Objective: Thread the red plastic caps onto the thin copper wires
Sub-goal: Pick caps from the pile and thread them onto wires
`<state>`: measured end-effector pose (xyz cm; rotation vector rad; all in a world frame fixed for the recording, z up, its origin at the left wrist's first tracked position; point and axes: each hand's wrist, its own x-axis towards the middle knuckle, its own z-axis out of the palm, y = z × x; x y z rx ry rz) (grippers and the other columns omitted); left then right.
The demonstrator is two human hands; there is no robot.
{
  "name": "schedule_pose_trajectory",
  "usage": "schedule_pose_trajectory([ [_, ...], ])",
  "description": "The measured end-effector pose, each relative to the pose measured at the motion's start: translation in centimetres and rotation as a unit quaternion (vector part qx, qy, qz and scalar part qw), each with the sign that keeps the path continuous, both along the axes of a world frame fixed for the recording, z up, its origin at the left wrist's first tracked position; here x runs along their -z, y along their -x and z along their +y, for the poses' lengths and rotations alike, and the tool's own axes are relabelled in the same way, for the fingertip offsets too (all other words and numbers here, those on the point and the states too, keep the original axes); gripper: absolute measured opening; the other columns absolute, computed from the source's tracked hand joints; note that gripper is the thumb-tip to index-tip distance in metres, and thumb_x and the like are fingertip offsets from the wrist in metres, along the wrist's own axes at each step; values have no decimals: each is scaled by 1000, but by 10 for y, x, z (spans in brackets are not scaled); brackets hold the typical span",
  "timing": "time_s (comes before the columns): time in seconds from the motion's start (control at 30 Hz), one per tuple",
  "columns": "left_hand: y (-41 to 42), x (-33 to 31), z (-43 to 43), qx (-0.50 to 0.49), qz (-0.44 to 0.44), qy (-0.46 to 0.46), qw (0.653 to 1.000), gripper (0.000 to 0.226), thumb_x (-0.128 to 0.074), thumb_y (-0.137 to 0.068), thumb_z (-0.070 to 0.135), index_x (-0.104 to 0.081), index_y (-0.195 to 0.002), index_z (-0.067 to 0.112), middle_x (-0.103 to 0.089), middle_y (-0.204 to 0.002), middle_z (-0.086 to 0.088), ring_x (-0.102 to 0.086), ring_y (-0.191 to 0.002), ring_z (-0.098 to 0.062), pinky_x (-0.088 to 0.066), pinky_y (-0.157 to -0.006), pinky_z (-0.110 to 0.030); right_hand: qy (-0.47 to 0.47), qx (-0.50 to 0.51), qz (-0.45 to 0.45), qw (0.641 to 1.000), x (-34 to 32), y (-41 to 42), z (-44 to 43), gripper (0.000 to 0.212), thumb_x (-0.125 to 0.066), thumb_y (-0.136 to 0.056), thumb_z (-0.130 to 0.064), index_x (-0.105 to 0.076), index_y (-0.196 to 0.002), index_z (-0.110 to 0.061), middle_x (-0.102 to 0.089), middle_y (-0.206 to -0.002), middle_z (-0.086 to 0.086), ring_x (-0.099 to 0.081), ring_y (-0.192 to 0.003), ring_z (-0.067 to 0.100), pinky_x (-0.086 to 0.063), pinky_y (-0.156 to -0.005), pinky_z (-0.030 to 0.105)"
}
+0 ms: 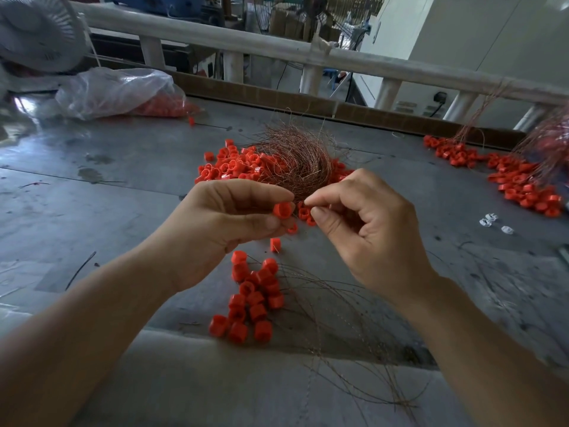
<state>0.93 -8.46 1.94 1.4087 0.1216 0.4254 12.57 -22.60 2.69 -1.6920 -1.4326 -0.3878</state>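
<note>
strands of loose wire [348, 343] fan across the worktop [107, 211] below the right wrist, running toward its near edge. just left of them, under the gap between the two wrists, sits a near cluster of caps [252, 297], tight together, with wire running out of it to the right. a single cap [275, 245] stands apart just below the left fingertips.

the left hand [221, 223] pinches a red cap [282, 210] between thumb and fingers, lifted off the worktop. the right hand [363, 229] faces it, thumb and forefinger closed narrow on the near tip of the copper wire bundle [295, 167], other fingers curled. the fingertips of both hands nearly meet.

the bundle curls up directly beyond the hands, lying on a loose cap pile [234, 166] that spreads beyond the left hand. bare grey worktop lies open to the left of the left hand. right of the right hand are a few white clips [492, 221], then, farther out, a far cap heap [517, 183] with wires rising from it.

far beyond the left hand lies a plastic bag [117, 90] with red caps inside, near a fan [37, 32]. a brown strip [277, 100] edges the far side of the worktop, and a white railing [246, 44] runs behind it.
</note>
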Motion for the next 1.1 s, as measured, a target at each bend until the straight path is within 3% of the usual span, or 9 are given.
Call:
schedule_pose_trajectory([
  [0.13,0,0,-2,6,-19,-25,999,23,-76,-53,6,-74,-74,15,-72,-77,-5,-69,-72,-14,-54,-65,-19,-1,-2,16,1000,-1,3,0,4,-65,-77,-11,-67,-74,-8,-48,-71,-8,-46,-60,6,-39,-55,11],
  [0.23,0,1,-3,-2,-30,-37,999,34,-81,-45,7,-74,-77,15,-72,-77,-5,-69,-71,-14,-53,-64,-19,4,0,21,1000,-1,6,1,8,-65,-77,-14,-65,-71,-9,-46,-68,-11,-45,-58,4,-38,-55,11],
  [0.33,0,0,-3,-6,-38,-29,999,31,-75,-48,15,-75,-79,15,-72,-77,-3,-68,-70,-13,-53,-64,-18,14,2,21,1000,0,8,2,8,-65,-77,-13,-65,-71,-8,-44,-67,-15,-43,-59,-3,-36,-57,8],
  [0.53,1,-1,-2,-5,-41,-56,998,28,-77,-48,9,-74,-75,16,-72,-79,-4,-68,-73,-13,-53,-66,-19,29,0,11,1000,0,8,2,8,-65,-76,-11,-64,-69,-8,-41,-66,-19,-41,-59,-6,-34,-59,5],
  [0.6,1,-1,-2,-4,-42,-49,998,33,-81,-43,6,-73,-75,15,-72,-78,-5,-68,-72,-14,-53,-65,-20,34,2,17,999,-1,8,2,8,-64,-77,-12,-64,-69,-8,-42,-65,-18,-42,-59,-5,-35,-59,6],
  [0.73,0,-1,-2,-1,-45,-6,999,22,-72,-53,5,-72,-73,10,-70,-77,-9,-69,-71,-17,-54,-62,-21,37,3,24,999,-4,8,0,9,-64,-76,-13,-65,-69,-9,-47,-65,-11,-44,-60,-3,-36,-58,8],
  [0.87,0,-1,-4,-11,-46,16,999,18,-69,-55,6,-72,-72,10,-70,-76,-8,-68,-69,-16,-53,-61,-20,47,-1,29,998,-2,8,1,9,-64,-76,-14,-64,-69,-9,-44,-64,-16,-43,-58,-3,-35,-57,7],
  [1.1,1,-2,-4,-5,-37,17,999,27,-70,-51,9,-74,-77,9,-72,-77,-8,-70,-73,-17,-54,-62,-20,52,5,33,998,-2,5,0,9,-64,-76,-15,-64,-68,-10,-45,-63,-15,-43,-58,-2,-36,-57,8],
])
